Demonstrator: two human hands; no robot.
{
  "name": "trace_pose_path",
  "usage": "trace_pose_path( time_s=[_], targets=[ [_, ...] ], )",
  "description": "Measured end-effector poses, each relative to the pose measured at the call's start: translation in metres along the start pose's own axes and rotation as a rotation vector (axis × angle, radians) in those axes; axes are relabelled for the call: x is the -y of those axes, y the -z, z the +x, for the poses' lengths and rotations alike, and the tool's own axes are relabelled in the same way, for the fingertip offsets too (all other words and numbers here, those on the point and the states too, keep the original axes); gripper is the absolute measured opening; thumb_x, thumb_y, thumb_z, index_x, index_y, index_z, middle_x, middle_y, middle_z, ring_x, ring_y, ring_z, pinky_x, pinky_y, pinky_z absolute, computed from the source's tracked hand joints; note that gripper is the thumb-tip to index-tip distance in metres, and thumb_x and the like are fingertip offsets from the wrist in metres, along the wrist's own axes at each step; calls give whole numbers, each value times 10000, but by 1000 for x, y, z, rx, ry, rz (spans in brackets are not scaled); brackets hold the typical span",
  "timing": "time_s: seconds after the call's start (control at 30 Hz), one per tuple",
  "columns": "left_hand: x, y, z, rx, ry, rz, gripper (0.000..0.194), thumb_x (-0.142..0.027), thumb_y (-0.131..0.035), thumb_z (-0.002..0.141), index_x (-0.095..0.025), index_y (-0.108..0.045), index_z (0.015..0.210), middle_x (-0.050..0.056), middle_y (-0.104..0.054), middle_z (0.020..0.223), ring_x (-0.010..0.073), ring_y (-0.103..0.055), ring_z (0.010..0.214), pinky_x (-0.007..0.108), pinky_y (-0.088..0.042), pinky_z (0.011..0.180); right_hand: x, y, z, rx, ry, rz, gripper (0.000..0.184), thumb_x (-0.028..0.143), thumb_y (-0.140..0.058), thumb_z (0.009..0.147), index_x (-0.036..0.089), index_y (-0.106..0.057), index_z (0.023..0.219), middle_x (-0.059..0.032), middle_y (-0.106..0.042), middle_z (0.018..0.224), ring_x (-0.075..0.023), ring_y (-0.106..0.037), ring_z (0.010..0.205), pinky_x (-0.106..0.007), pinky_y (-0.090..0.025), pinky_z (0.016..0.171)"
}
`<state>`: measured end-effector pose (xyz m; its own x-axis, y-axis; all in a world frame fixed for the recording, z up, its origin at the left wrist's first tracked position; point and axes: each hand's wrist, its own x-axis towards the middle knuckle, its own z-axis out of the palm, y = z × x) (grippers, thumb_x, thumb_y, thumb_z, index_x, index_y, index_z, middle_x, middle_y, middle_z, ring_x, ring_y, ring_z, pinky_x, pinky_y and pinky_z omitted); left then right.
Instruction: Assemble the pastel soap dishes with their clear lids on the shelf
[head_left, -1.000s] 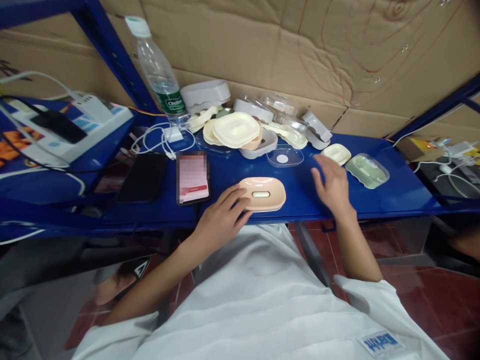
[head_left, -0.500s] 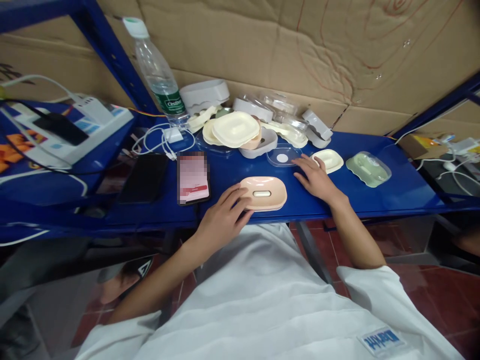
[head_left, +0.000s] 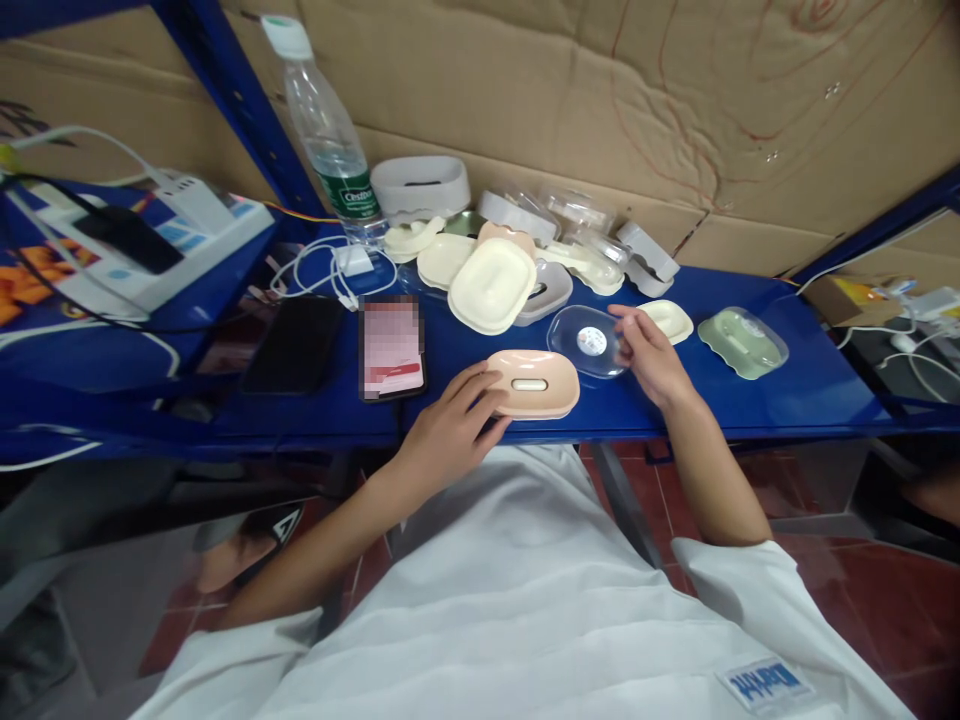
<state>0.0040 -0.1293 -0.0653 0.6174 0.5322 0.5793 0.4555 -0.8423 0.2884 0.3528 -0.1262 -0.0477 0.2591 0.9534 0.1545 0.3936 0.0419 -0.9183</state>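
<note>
My left hand grips the left end of a peach soap dish, fingers on the rim and thumb at the near side. The dish rests at the table's front edge, a pale oblong slot in its middle. My right hand pinches the right edge of a clear plastic lid with a round white sticker. Behind that hand lies a cream oval tray, partly hidden. Left of the lid, a cream tray leans on a grey soap dish.
A green soap dish under a clear cover sits at the right. Grey dishes and clear covers pile along the cardboard wall. A water bottle, white cable, lit phone and dark phone are at the left.
My right hand has taken the clear lid's edge and drawn it toward me. The cream tray on the pile has slid nearer and turned. My left hand stays on the peach dish.
</note>
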Motion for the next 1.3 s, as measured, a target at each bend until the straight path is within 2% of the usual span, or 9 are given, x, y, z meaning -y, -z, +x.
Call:
trace_pose_path(
  time_s=[0.13, 0.3, 0.43, 0.6, 0.73, 0.83, 0.97, 1.1, 1.3],
  targets=[
    [0, 2, 1, 20, 19, -53, 176, -213, -628, 1042, -200, -680, 1210, 128, -721, 1367, 308, -607, 1446, 467, -609, 1139, -9, 1, 0, 44, 94, -264, 861, 796, -788, 810, 360, -568, 1519, -111, -488, 1538, -252, -672, 1075, -459, -635, 948],
    [1, 0, -1, 38, 47, -74, 216, -197, -621, 1036, -207, -671, 1246, 136, -687, 1431, 310, -569, 1491, 454, -613, 1130, -4, 4, -11, 195, 271, -619, 819, 792, -637, 940, 302, -554, 1591, -146, -457, 1685, -396, -403, 1587, -628, -346, 1305],
    [0, 0, 0, 41, 51, -36, 167, -212, -602, 1049, -190, -665, 1203, 164, -625, 1535, 323, -555, 1505, 467, -595, 1154, 1, 2, -21, 258, 336, -747, 787, 720, -590, 1006, 318, -453, 1669, -129, -420, 1733, -390, -375, 1616, -642, -335, 1304],
    [-1, 1, 3, 43, 25, -51, 194, -183, -596, 1040, -178, -653, 1225, 156, -634, 1530, 310, -525, 1532, 474, -533, 1232, 10, -9, -39, 140, 492, -780, 823, 608, -568, 1061, 280, -259, 1750, -138, -166, 1831, -392, -188, 1688, -677, -257, 1316],
    [-1, 1, 2, 40, 33, -35, 181, -198, -584, 1050, -189, -654, 1217, 149, -652, 1503, 312, -538, 1520, 484, -546, 1216, 20, -7, -44, 246, 634, -704, 419, 441, -547, 1109, 374, -642, 1512, -62, -619, 1589, -312, -551, 1504, -555, -447, 1230],
    [-2, 1, 2, 42, 43, -41, 184, -207, -588, 1050, -200, -663, 1218, 145, -656, 1497, 310, -545, 1515, 471, -566, 1192, 21, 8, -31, 163, 614, -702, 312, 458, -599, 1085, 333, -777, 1309, -67, -796, 1290, -311, -716, 1257, -535, -531, 1115],
    [-3, 2, 2, 52, 57, -51, 199, -203, -590, 1044, -216, -675, 1224, 130, -657, 1504, 303, -548, 1513, 463, -574, 1182, 11, 31, 1, -17, 566, -781, 331, 506, -608, 1066, 272, -808, 1188, -104, -809, 1198, -337, -728, 1155, -558, -539, 1051],
    [-2, 1, 1, 48, 55, -10, 192, -223, -593, 1054, -199, -673, 1227, 141, -658, 1506, 306, -558, 1504, 442, -598, 1148, 8, 32, 14, -39, 568, -833, 366, 471, -529, 1098, 244, -816, 1109, -130, -794, 1226, -350, -714, 1185, -574, -521, 1053],
    [0, 1, -1, 31, 31, 19, 175, -255, -623, 1056, -184, -673, 1208, 155, -665, 1491, 322, -592, 1465, 462, -596, 1150, 16, 4, -24, 221, 609, -840, 545, 544, -630, 1059, 277, -609, 1533, -127, -645, 1550, -348, -573, 1468, -593, -425, 1221]
  ],
)
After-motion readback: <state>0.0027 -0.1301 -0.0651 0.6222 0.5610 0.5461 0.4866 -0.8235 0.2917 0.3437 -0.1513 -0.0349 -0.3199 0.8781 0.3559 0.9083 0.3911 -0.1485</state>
